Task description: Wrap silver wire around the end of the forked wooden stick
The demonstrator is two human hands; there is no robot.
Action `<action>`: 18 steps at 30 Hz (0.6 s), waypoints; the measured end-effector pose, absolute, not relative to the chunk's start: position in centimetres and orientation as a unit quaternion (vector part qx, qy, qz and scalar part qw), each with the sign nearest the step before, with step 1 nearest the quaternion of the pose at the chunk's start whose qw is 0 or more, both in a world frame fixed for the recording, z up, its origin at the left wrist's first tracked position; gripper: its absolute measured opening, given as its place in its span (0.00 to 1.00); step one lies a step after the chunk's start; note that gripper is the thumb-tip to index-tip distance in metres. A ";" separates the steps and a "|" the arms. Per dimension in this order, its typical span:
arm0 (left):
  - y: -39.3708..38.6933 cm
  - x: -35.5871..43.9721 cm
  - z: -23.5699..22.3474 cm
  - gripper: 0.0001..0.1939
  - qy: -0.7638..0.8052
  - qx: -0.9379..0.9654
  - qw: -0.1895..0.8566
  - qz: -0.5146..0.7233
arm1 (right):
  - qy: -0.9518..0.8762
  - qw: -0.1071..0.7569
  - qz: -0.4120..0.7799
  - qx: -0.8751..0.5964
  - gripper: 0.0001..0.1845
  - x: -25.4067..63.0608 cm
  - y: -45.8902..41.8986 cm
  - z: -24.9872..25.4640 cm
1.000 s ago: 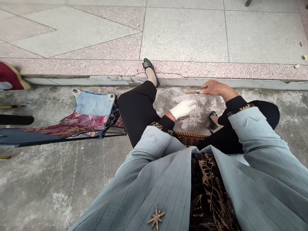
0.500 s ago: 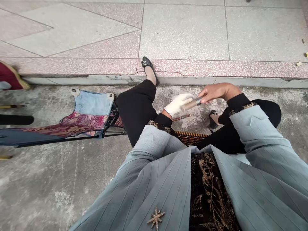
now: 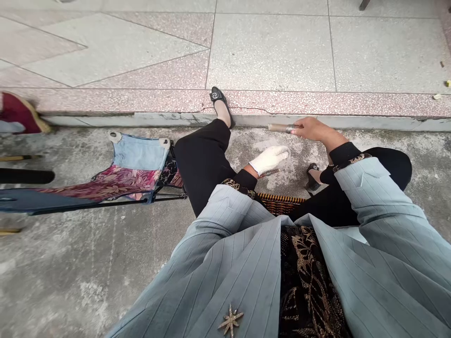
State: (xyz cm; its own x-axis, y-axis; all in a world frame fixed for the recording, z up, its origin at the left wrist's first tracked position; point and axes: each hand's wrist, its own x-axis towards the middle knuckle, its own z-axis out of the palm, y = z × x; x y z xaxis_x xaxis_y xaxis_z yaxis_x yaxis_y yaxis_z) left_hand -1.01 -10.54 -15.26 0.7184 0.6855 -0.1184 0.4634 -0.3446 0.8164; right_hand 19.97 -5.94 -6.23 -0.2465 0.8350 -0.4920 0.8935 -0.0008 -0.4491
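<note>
My right hand (image 3: 308, 128) is closed around the grey, banded end of a short stick (image 3: 278, 127), whose beige cylindrical end points left. It is bare and held above the concrete, close to the step. My left hand (image 3: 269, 158), in a white knitted glove, is low between my knees with its fingers curled together. What those fingers grip, if anything, is hidden. Just below the glove shows a thin reddish-brown rod (image 3: 270, 172); I cannot tell whether the glove touches it. The stick is apart from the glove.
Beneath me is a woven wicker seat (image 3: 280, 203). A folding chair (image 3: 130, 178) with denim and flowered cloth stands left of my leg. A tiled step (image 3: 268, 98) runs ahead, with my left shoe (image 3: 218, 96) against it. Another person's red shoe (image 3: 21, 112) is at far left.
My right hand swung the stick down to the gloved left hand half a second ago and has since raised it away again. The left hand stays low, at nearly the same spot.
</note>
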 end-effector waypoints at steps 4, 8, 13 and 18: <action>-11.2 -0.9 -14.5 0.17 0.373 0.846 0.376 0.059 | 0.726 0.224 -0.288 0.583 0.17 19.4 -6.1 -6.9; -11.2 -1.3 -14.1 0.18 0.346 0.846 0.398 0.072 | 0.693 0.342 -0.400 0.493 0.16 19.3 -6.5 -7.5; -10.1 -2.0 -14.2 0.16 0.352 0.802 0.463 0.139 | 0.644 0.299 -0.596 0.376 0.26 20.2 -6.4 -6.7; -9.9 -2.2 -13.9 0.15 0.393 0.711 0.543 0.214 | 0.662 0.027 -0.643 0.384 0.29 21.4 -6.2 -4.4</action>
State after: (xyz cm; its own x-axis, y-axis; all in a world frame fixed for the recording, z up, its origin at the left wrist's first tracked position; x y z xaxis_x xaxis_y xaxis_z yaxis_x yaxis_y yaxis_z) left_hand -2.18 -9.92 -13.95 0.5998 0.7908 -0.1221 0.3263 -0.1024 0.9397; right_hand 21.43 -6.23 -4.42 -0.7036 0.4735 -0.5299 0.5438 -0.1212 -0.8304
